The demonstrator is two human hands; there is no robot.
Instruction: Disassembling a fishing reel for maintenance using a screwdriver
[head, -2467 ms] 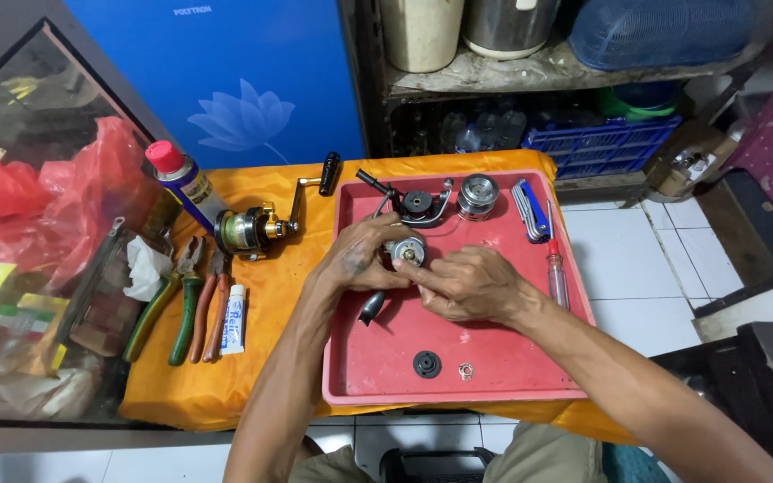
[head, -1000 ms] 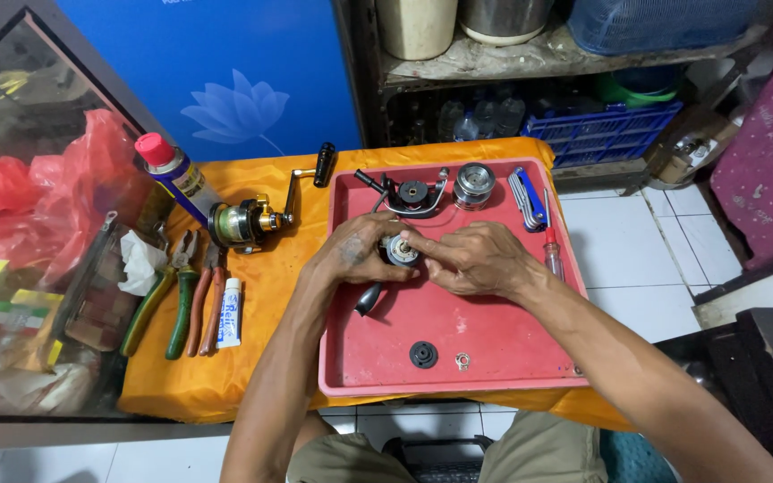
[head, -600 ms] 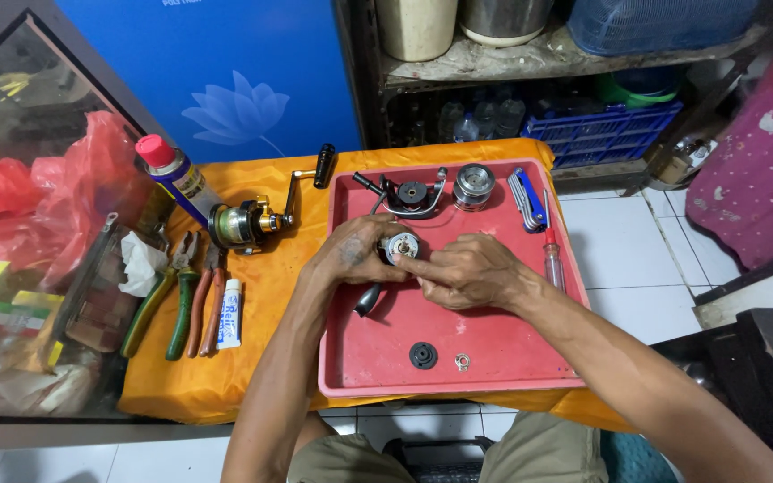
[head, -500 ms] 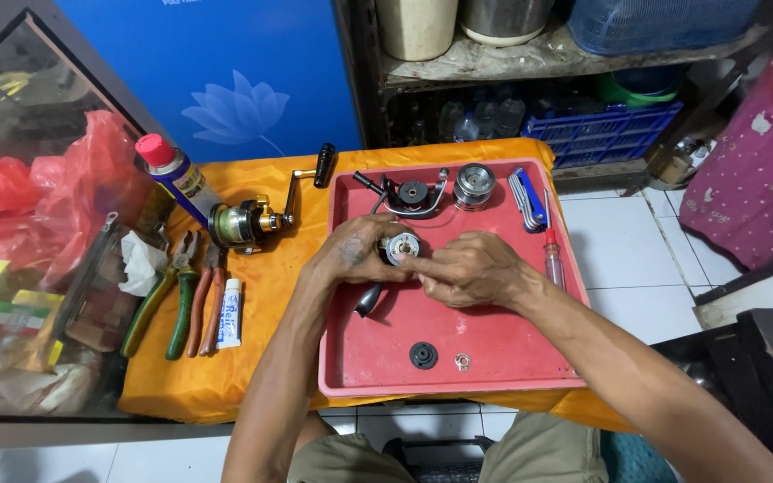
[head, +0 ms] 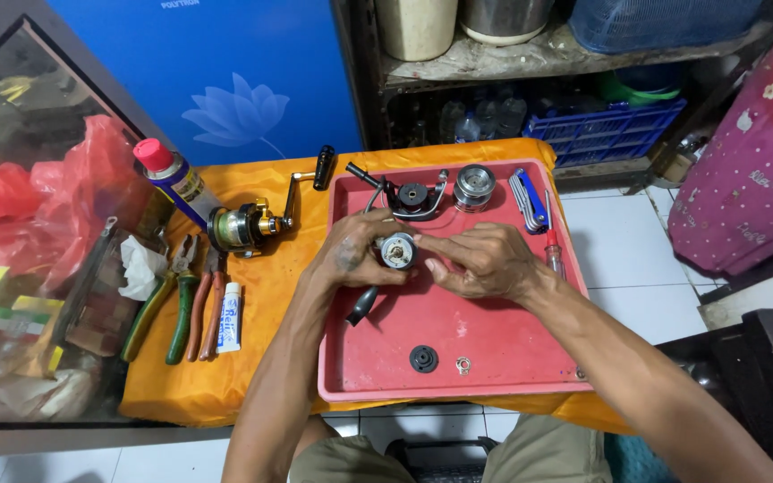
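Metal reel body (head: 397, 250) sits pinched between the left hand (head: 351, 255) and the right hand (head: 480, 259) above the red tray (head: 494, 358). A slip could drop small parts among the black cap (head: 423, 359) and washer (head: 463, 364).
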